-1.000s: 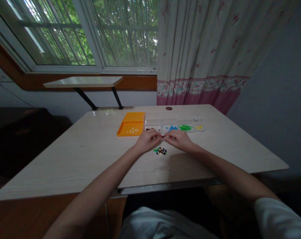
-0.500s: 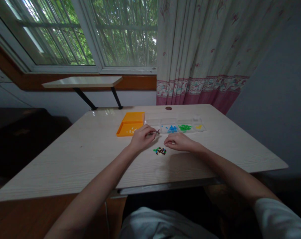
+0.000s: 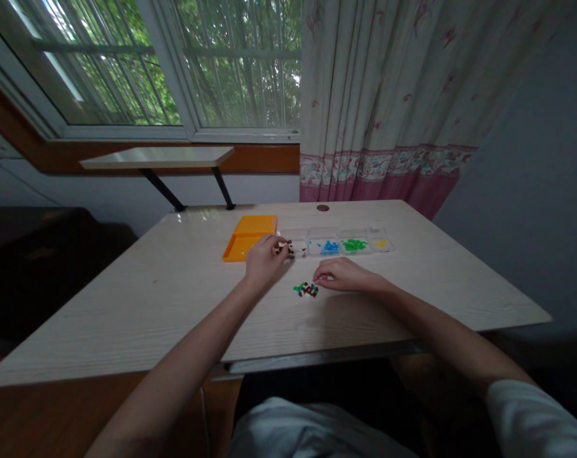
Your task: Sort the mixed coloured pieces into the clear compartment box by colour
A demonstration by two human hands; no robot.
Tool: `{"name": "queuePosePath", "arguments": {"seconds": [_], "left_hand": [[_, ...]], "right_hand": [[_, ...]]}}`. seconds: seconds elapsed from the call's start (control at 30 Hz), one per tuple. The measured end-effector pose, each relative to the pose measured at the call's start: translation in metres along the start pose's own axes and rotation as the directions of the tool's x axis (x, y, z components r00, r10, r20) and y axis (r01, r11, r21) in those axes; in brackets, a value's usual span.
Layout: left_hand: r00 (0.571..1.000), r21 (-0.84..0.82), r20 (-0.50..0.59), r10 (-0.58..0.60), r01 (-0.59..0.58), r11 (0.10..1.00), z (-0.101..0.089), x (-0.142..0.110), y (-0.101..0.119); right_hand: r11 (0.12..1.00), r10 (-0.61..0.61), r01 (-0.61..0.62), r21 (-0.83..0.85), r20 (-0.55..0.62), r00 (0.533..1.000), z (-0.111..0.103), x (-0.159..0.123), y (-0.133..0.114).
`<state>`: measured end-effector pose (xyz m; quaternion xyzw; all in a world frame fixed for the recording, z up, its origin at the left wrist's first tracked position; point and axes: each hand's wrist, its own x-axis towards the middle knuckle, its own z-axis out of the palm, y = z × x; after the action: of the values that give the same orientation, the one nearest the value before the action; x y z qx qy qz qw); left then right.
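Note:
My left hand (image 3: 263, 259) is at the left end of the clear divided tray (image 3: 322, 231), fingertips drawn together among small brown pieces (image 3: 289, 249). Whether a piece is between them is too small to see. Closer to me, my right hand (image 3: 345, 275) hovers over the table with thumb and forefinger pinched; what they hold, if anything, cannot be made out. Just left of its fingertips lies a small cluster (image 3: 307, 290) of brown, green, blue and pale pieces. Other compartments hold blue pieces (image 3: 331, 247), green pieces (image 3: 354, 245) and yellow pieces (image 3: 380, 243).
An open orange box (image 3: 256, 224) stands beside the tray, partly covered by my left hand. Behind are a raised white shelf (image 3: 164, 156) on black legs, a window and a floral curtain (image 3: 388, 114). The pale wooden table (image 3: 173, 318) has its front edge near my lap.
My left hand has shifted left, uncovering brown pieces in the tray and hiding the white pieces in the orange box. My right hand has barely moved.

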<state>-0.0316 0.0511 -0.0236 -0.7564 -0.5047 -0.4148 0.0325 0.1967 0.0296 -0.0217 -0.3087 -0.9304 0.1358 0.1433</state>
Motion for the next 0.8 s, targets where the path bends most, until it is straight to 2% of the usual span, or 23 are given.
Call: {"name": "queuePosePath", "arguments": {"seconds": [0.13, 0.27, 0.37, 0.47, 0.53, 0.63, 0.8], "left_hand": [[0.996, 0.068, 0.016, -0.092, 0.091, 0.994, 0.007, 0.002, -0.011], [0.994, 0.037, 0.055, -0.093, 0.092, 0.995, 0.009, 0.002, -0.015], [0.984, -0.073, 0.174, 0.032, -0.020, 0.997, 0.006, 0.001, -0.009], [0.924, -0.203, 0.316, 0.216, -0.156, 0.967, 0.005, -0.003, 0.001], [0.882, -0.260, 0.363, 0.300, -0.213, 0.942, 0.005, -0.007, 0.007], [0.865, -0.297, 0.363, 0.347, -0.246, 0.923, 0.007, -0.011, 0.014], [0.882, -0.326, 0.331, 0.335, -0.227, 0.918, 0.007, -0.011, 0.018]], "right_hand": [[1.000, -0.006, 0.006, -0.015, -0.012, 1.000, 0.000, 0.000, 0.002], [0.999, 0.009, -0.010, -0.037, -0.024, 1.000, 0.001, -0.001, 0.006], [0.999, 0.010, -0.011, -0.034, -0.023, 1.000, 0.003, 0.000, 0.006], [0.999, 0.034, -0.036, -0.029, -0.078, 0.996, 0.006, 0.001, 0.005], [0.998, 0.060, -0.060, 0.001, -0.150, 0.987, 0.007, 0.003, 0.004], [0.995, 0.087, -0.075, 0.059, -0.241, 0.967, 0.007, 0.006, 0.003], [0.994, 0.080, -0.056, 0.090, -0.294, 0.952, 0.010, 0.007, 0.004]]}}
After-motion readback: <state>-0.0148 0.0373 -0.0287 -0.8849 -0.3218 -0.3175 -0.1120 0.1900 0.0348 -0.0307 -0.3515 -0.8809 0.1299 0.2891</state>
